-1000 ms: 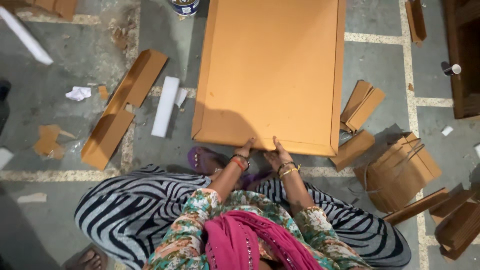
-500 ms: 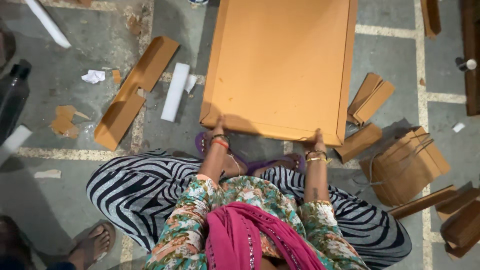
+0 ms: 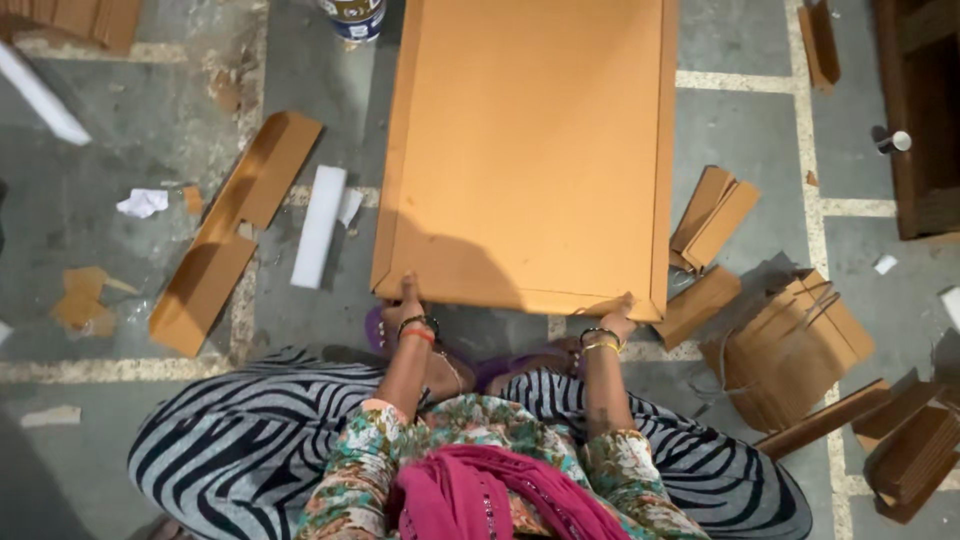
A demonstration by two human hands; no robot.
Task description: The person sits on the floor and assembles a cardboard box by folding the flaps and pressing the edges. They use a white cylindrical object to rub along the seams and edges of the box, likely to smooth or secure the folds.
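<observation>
At the near edge of the cardboard panel [image 3: 528, 150], left hand [image 3: 404, 303] and right hand [image 3: 620, 318] grip opposite corners, fingers clenched, steadying it flat.

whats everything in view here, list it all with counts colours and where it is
cardboard panel: 1, orange-brown, flat on the floor, centre
long cardboard strips: 2, brown, left of panel
white strip: 1, white, between them and the panel
crumpled paper: 1, white, far left
tin: 1, top edge
cardboard offcuts: several, brown, right
floor: grey slabs
left hand: on panel's near edge, left corner
right hand: on near edge, right corner
</observation>
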